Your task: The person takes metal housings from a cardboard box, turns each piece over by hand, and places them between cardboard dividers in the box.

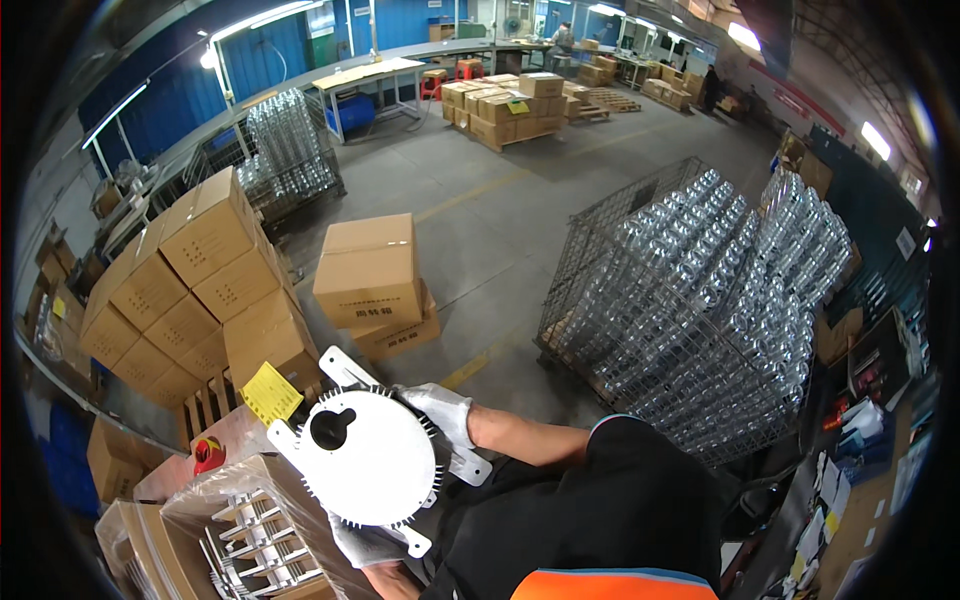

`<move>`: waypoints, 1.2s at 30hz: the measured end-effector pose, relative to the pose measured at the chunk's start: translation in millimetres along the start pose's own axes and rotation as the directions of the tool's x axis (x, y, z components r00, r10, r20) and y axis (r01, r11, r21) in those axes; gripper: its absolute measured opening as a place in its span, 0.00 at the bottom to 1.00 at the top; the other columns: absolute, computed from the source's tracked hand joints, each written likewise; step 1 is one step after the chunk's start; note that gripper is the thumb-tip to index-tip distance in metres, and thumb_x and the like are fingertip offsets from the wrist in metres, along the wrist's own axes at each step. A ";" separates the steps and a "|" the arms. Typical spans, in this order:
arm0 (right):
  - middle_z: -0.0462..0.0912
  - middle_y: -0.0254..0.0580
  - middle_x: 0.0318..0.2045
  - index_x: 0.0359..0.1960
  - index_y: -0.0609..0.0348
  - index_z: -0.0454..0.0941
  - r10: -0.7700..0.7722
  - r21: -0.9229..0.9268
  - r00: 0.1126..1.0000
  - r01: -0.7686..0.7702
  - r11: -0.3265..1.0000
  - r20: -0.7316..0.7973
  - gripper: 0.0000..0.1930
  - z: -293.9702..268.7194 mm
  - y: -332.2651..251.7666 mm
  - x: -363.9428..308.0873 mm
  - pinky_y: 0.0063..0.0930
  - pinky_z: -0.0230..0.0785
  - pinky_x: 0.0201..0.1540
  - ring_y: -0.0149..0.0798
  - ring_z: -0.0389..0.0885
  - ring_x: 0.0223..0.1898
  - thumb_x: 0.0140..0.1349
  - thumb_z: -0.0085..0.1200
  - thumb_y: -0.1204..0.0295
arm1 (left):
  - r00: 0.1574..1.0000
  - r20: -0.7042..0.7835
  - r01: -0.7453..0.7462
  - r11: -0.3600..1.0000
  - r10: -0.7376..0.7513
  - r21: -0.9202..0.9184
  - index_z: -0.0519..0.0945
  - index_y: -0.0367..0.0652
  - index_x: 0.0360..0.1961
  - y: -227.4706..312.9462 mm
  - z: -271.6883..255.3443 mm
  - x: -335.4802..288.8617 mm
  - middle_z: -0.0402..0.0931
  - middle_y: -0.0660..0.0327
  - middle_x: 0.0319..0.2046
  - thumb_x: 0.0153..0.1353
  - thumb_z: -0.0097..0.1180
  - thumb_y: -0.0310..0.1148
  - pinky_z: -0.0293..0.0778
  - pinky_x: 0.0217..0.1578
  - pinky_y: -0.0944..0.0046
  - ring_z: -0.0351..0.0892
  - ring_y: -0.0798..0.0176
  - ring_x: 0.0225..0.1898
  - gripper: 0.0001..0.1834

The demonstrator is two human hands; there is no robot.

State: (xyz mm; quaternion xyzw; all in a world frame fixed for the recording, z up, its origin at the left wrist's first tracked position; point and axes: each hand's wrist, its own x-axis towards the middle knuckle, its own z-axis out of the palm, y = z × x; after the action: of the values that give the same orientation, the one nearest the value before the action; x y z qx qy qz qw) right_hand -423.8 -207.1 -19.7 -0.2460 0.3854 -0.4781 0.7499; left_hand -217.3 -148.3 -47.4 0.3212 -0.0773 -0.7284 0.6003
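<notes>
A worker in white gloves is holding a round white finned motor housing (372, 460) at chest height, above an open plastic-lined carton (215, 510) of similar white castings near the lower left corner of the frame. The right hand (443, 412) is closing its fingers over the housing's upper right rim, beside a flat mounting lug; the left hand (368, 545) is cupping the lower edge from beneath, fingers curled under the fins. The disc's flat face, with its dark centre bore, is turning toward the camera. By the look of it, handling this piece well is calling for a grip on rim and lugs rather than on the thin fins, with both hands sharing the weight and the part staying clear of the carton's edge. Stacked cardboard boxes (210, 290) are standing at the left, and a wire cage (690, 310) of shiny metal parts is filling the floor at the right.
</notes>
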 end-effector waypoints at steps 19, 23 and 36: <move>0.78 0.37 0.33 0.38 0.62 0.76 0.017 -0.031 0.998 -0.019 0.999 -0.062 0.18 1.0 6.8 5.8 0.23 0.67 0.39 0.27 0.73 0.34 0.63 0.41 0.60 | 0.996 -0.034 0.081 0.997 -0.082 -0.003 0.64 0.38 0.54 0.9 -14.9 -5.9 0.68 0.54 0.50 0.62 0.33 0.42 0.64 0.51 0.58 0.68 0.54 0.50 0.24; 0.78 0.41 0.36 0.43 0.62 0.72 0.017 0.111 1.000 -0.016 0.994 -0.010 0.15 15.0 -7.7 -12.3 0.25 0.69 0.41 0.32 0.76 0.35 0.63 0.39 0.65 | 0.998 -0.040 0.054 0.993 -0.058 -0.103 0.68 0.39 0.51 -4.7 -13.5 8.2 0.70 0.59 0.49 0.62 0.38 0.40 0.62 0.52 0.62 0.67 0.60 0.50 0.21; 0.75 0.41 0.44 0.50 0.63 0.68 -0.061 -0.139 0.997 0.055 0.989 -0.044 0.19 19.3 0.8 0.6 0.28 0.66 0.47 0.34 0.74 0.44 0.64 0.35 0.64 | 0.983 -0.180 -0.044 0.992 0.022 -0.120 0.68 0.40 0.51 6.7 -10.2 -6.2 0.71 0.58 0.47 0.62 0.41 0.50 0.69 0.46 0.59 0.70 0.62 0.47 0.26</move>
State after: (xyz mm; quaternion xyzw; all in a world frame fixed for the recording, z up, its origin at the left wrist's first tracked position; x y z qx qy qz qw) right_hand -407.5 -207.2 -9.2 -0.2965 0.4281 -0.4779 0.7074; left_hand -205.6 -141.6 -49.8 0.3460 0.0169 -0.6900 0.6355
